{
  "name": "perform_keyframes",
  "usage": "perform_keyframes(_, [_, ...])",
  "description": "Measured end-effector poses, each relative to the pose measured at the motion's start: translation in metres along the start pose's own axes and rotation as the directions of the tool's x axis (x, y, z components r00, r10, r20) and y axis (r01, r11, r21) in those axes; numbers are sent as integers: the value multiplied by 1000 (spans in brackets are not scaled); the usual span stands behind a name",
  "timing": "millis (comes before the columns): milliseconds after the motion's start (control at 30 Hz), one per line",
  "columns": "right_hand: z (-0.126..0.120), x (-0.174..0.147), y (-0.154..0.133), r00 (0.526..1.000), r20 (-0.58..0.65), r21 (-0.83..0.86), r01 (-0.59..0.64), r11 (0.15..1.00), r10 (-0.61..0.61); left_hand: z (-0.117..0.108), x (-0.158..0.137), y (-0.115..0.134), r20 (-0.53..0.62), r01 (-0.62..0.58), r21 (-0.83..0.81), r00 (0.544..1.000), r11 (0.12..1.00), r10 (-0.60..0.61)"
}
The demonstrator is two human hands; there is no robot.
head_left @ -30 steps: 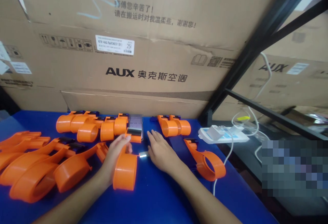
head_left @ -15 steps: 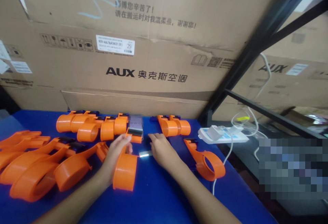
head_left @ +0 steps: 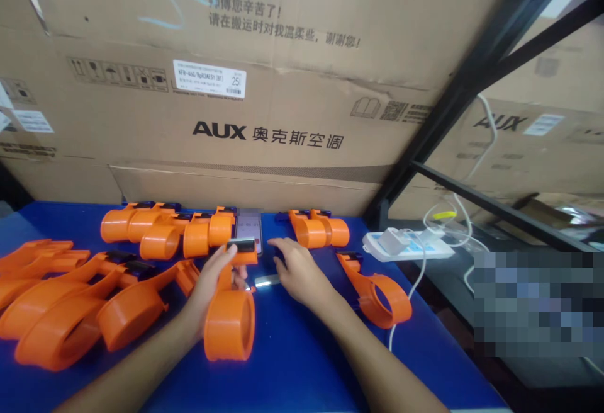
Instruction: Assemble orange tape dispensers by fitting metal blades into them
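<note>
My left hand (head_left: 214, 281) is closed round the arm of an orange plastic ring piece (head_left: 229, 325), with the thumb by the black strip on its upper end. The wide ring hangs below the fingers, toward me. My right hand (head_left: 299, 271) hovers over or rests on the blue table just to the right, index finger and thumb apart. A short silvery strip (head_left: 267, 281) lies between the hands, its right end hidden by my right hand. Behind the held piece, a phone (head_left: 248, 230) with a lit screen stands among the other orange pieces.
Several orange ring pieces (head_left: 61, 331) lie left; more (head_left: 160, 241) line the back. Two stand back right (head_left: 323, 232); another ring (head_left: 387, 299) lies by a white cable. Right are a power strip (head_left: 408, 246) and black rack post (head_left: 434, 92). A large carton (head_left: 283, 104) walls the back.
The orange piece in my left hand has tilted slightly, its ring facing me more. My right hand's index finger and thumb have spread apart. The silvery strip stays in place.
</note>
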State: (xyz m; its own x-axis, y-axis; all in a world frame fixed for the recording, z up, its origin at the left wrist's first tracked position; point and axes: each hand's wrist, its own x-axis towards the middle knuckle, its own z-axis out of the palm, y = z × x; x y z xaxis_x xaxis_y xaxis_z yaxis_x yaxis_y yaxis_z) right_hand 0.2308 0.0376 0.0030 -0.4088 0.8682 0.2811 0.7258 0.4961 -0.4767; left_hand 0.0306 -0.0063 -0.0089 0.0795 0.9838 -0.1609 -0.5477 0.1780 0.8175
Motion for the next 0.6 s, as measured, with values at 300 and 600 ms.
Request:
perform_keyframes(300, [-5, -3, -20, 981, -192, 426, 65, 902, 20, 5, -2, 8, -136, -34, 71, 990, 997, 44])
perform_keyframes(600, [-4, -4, -28, 979, -196, 424, 135, 895, -55, -1, -2, 0, -18, -129, 215, 991, 968, 136])
